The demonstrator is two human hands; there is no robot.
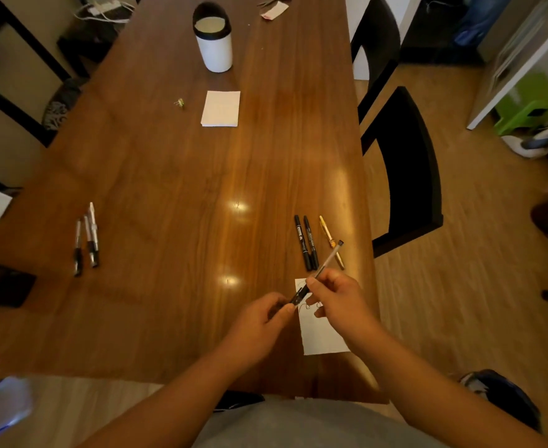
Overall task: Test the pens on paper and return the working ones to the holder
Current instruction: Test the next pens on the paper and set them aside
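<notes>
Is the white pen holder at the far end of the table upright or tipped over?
Upright. The white pen holder stands on its base on the table, its dark-rimmed mouth facing up. No pens stick out of it.

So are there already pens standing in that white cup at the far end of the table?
No, the white cup shows only its bare pale inside; the pens lie on the table or in the hands.

Both bare forearms reach in, left hand (259, 321) pinching with fingertips, right hand (337, 297) curled in a grip just beside it.
</notes>
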